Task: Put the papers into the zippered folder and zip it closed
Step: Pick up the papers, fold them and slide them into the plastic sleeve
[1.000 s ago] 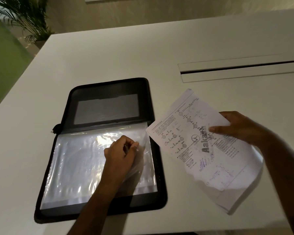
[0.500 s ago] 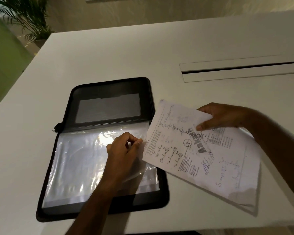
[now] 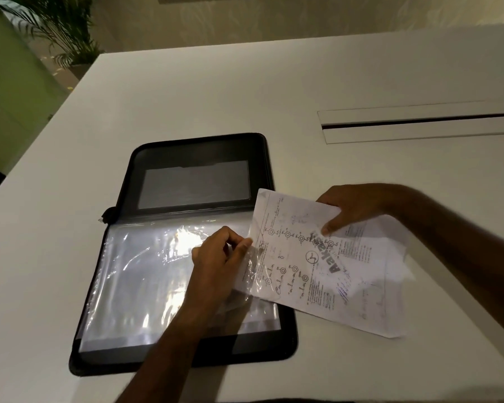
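A black zippered folder [image 3: 198, 154] lies open flat on the white table [image 3: 245, 91], with clear plastic sleeves [image 3: 140, 280] filling its near half. My left hand [image 3: 216, 257] pinches the right edge of the top sleeve and lifts it. My right hand [image 3: 349, 207] grips the printed papers [image 3: 326, 269] by their far edge. The papers' left edge sits at the sleeve's opening, partly under the raised plastic. The zipper pull [image 3: 106, 215] shows at the folder's left side.
A long white cable slot [image 3: 419, 125] with a dark gap is set into the table at the back right. A potted palm [image 3: 61, 27] and a green wall stand beyond the table's left edge.
My right hand has carried the papers leftwards from beside the folder, so their left edge now reaches the sleeve opening. My left hand has kept its pinch on the sleeve.
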The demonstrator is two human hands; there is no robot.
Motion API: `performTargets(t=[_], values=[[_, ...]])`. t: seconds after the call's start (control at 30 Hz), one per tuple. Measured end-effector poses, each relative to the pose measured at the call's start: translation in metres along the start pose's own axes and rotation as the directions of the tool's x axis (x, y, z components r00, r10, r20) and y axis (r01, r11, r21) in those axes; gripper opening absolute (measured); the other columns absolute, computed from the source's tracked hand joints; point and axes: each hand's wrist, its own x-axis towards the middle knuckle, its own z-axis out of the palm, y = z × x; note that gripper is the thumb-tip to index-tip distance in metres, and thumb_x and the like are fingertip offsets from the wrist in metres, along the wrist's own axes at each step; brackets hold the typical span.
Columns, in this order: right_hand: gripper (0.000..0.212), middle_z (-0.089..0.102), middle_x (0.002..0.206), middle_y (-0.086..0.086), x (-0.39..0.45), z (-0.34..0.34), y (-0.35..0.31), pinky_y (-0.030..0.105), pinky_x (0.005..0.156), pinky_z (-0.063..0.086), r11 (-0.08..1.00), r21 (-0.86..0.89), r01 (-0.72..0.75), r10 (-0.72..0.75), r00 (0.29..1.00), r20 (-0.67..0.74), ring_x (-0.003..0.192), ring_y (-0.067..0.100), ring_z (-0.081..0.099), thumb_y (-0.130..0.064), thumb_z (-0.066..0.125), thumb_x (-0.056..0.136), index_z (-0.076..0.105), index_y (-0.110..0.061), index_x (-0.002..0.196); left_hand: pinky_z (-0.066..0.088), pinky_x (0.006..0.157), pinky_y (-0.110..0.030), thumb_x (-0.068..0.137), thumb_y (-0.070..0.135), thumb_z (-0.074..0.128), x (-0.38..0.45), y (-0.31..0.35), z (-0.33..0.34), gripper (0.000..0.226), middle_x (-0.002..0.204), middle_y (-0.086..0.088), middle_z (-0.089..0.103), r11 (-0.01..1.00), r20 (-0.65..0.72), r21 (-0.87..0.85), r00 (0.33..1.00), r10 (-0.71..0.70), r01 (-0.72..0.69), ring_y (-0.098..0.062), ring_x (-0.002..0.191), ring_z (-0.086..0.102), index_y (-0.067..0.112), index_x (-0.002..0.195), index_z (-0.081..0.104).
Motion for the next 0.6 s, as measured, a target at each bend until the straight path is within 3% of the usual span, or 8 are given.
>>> performTargets(t=[0.1,0.2,0.33,0.4,0.5,0.6], values=[[0.018,0.076,0.107,-0.016,0.003,0.007,-0.006,0.016,0.071,0.056,0.999,0.016,0.046,-0.045,0.998,-0.047,0.089,0.0,0.076,-0.043,0.076,0.095,0.063,-0.047,0.106,0.056,0.096,-0.056,0.096,0.049,0.063,-0.001,-0.002,0.002,0.024,0.092,0.015,0.072,1.0,0.019,-0.013,1.0,0.01,-0.01,-0.016,0.091,0.071,0.028,0.085,0.059],[0.012,0.075,0.104,-0.013,0.004,0.017,-0.016,0.012,0.062,0.056,0.983,0.101,0.154,-0.132,0.972,-0.193,0.085,-0.005,0.075,-0.035,0.067,0.103,0.064,-0.033,0.114,0.056,0.098,-0.054,0.098,0.045,0.063,0.0,-0.005,0.003,0.022,0.096,0.011,0.074,1.0,0.042,-0.021,0.999,0.002,-0.001,-0.019,0.094,0.072,0.027,0.088,0.058],[0.024,0.074,0.115,-0.002,0.006,0.031,-0.027,0.006,0.068,0.048,0.973,-0.111,0.2,-0.226,0.923,-0.312,0.094,0.009,0.071,-0.022,0.056,0.11,0.066,-0.016,0.131,0.057,0.097,-0.051,0.099,0.046,0.06,0.001,-0.009,0.004,0.022,0.099,0.008,0.074,0.999,0.058,-0.035,0.998,0.002,0.0,-0.021,0.097,0.073,0.027,0.09,0.056],[0.027,0.075,0.121,-0.002,0.003,0.036,-0.031,0.006,0.073,0.045,0.972,-0.152,0.18,-0.221,0.917,-0.331,0.099,0.01,0.069,-0.021,0.054,0.11,0.067,-0.019,0.134,0.059,0.094,-0.05,0.1,0.047,0.059,0.001,-0.011,0.004,0.021,0.097,0.009,0.073,0.998,0.047,-0.06,0.999,-0.002,0.004,-0.02,0.096,0.073,0.029,0.089,0.055],[0.028,0.077,0.121,-0.007,-0.005,0.039,-0.036,0.017,0.08,0.051,0.967,-0.202,0.156,-0.216,0.922,-0.322,0.104,0.012,0.072,-0.028,0.056,0.109,0.067,-0.028,0.134,0.063,0.086,-0.047,0.099,0.052,0.058,0.0,-0.012,0.003,0.021,0.09,0.016,0.071,0.995,0.027,-0.1,1.0,0.013,-0.01,-0.019,0.094,0.073,0.035,0.087,0.055],[0.033,0.078,0.118,-0.011,-0.009,0.042,-0.04,0.017,0.079,0.049,0.928,-0.335,0.164,-0.285,0.893,-0.349,0.104,0.011,0.073,-0.032,0.067,0.103,0.067,-0.035,0.135,0.064,0.075,-0.032,0.093,0.062,0.054,0.001,-0.009,0.001,0.02,0.094,0.026,0.068,0.995,0.027,-0.093,0.999,0.029,-0.027,-0.015,0.091,0.073,0.044,0.085,0.054]])
